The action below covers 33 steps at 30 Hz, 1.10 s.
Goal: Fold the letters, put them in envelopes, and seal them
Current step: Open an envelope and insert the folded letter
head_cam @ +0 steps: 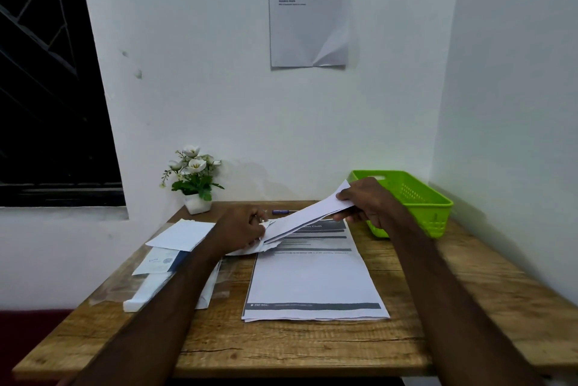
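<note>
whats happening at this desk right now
A person is at a wooden table holding a folded letter in the air with both hands: the right hand grips its far end, the left hand pinches the near end. It hangs over a stack of printed sheets. Envelopes lie to the left, a green basket to the right.

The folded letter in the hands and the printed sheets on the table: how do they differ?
The folded letter is folded narrow; the printed sheets lie unfolded. The right hand and left hand hold the letter tilted above the table; the sheets rest flat, untouched. Both are white paper.
</note>
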Tool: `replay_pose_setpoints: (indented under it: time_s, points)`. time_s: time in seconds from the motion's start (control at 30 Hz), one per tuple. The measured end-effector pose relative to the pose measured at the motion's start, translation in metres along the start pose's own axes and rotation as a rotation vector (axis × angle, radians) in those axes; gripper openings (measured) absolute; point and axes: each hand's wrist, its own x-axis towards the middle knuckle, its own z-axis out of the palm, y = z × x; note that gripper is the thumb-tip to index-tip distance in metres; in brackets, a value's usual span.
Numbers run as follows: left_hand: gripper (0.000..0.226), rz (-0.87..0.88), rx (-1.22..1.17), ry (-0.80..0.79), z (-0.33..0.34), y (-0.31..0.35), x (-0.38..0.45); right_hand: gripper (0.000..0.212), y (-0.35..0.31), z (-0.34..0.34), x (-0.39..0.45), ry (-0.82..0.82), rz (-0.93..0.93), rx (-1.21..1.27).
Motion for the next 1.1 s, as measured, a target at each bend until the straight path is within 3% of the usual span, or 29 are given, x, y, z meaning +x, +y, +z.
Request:
replay_pose_setpoints:
  time_s: [0.13, 0.37, 0.53, 0.67, 0.9, 1.1]
  points:
    - [0.047, 0.063, 0.111, 0.123, -0.001, 0.003, -0.001, 0.018, 0.002, 0.010, 0.001, 0.006, -0.020, 0.013]
    - [0.049, 0.158, 0.245, 0.268, 0.000, 0.013, -0.005, 0.024, -0.001, 0.024, -0.003, -0.024, -0.033, 0.022]
    - [0.056, 0.193, 0.204, 0.244, 0.000, 0.015, -0.006, 0.027, 0.003, 0.041, -0.006, -0.096, 0.008, 0.003]
    - [0.044, 0.195, 0.190, 0.244, -0.001, 0.016, -0.008, 0.031, 0.004, 0.036, -0.006, -0.090, 0.079, -0.063]
    - [0.054, 0.191, 0.182, 0.196, 0.001, 0.012, -0.003, 0.011, 0.008, 0.028, -0.002, -0.022, 0.101, -0.120]
    - [0.053, 0.217, 0.238, 0.206, 0.005, 0.014, -0.002, 0.013, 0.010, 0.052, -0.002, -0.066, 0.082, -0.083]
